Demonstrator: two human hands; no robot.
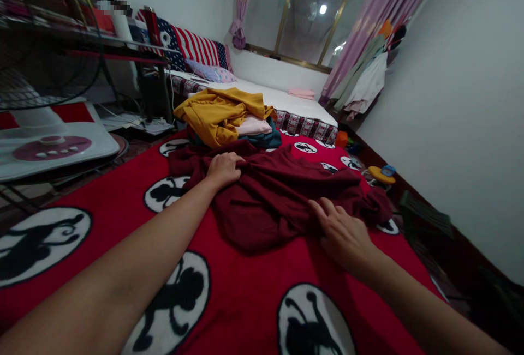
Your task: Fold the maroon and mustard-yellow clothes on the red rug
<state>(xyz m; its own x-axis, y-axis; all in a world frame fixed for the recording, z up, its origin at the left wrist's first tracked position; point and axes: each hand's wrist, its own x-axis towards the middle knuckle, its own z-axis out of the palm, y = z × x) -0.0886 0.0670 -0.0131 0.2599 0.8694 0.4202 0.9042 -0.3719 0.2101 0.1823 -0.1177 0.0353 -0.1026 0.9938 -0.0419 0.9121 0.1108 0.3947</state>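
Note:
A dark maroon garment (278, 194) lies crumpled on a red blanket (237, 300) printed with black-and-white round motifs. My left hand (223, 169) is closed on a fold of the garment near its upper left part. My right hand (341, 232) lies flat on the garment's lower right side with the fingers spread. Just beyond the garment sits a heap of clothes: a mustard-yellow piece (219, 112) on top, a pink piece (254, 125) and a teal piece (266, 139) under it.
A standing fan (45, 145) and a dark shelf rack (82, 44) stand at the left. A second bed (286, 105) with pillows lies by the window. Clothes hang at the right wall (366, 79), and small toys (380, 174) lie on the floor beside the blanket.

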